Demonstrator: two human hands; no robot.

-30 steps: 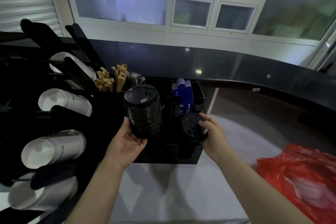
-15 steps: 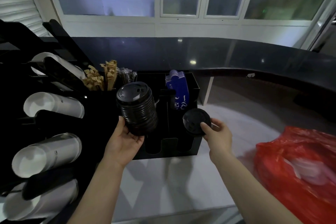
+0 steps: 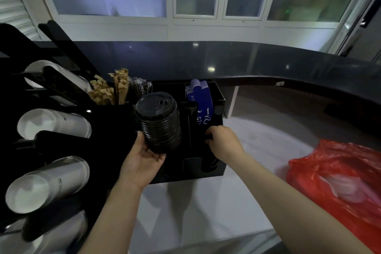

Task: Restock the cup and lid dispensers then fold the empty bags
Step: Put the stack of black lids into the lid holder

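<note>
Left hand [image 3: 142, 163] cradles the stack of black lids [image 3: 159, 121] from below, held up just in front of the organizer [image 3: 219, 171]. Right hand [image 3: 223, 142] has dropped into the right-hand slot since a half-second ago; the single lid it pinched is now hidden, so I can't tell if it's released. One lid likely loaded, stack still pending. Red bag [image 3: 338, 181] sits unfolded, well apart.

A stack of lids [image 3: 159, 122] sits in the left hand [image 3: 142, 163], in front of the organizer box [image 3: 218, 171] on the counter [image 3: 206, 202]. The right hand [image 3: 223, 142] reaches into the box's right front compartment. Cup sleeves [image 3: 199, 102] stand in the rear right compartment, with stir sticks [image 3: 112, 90] at the rear left. Cup dispensers [image 3: 47, 123] line the left side. A plastic bag [image 3: 338, 181] lies on the counter, right of the box.
</note>
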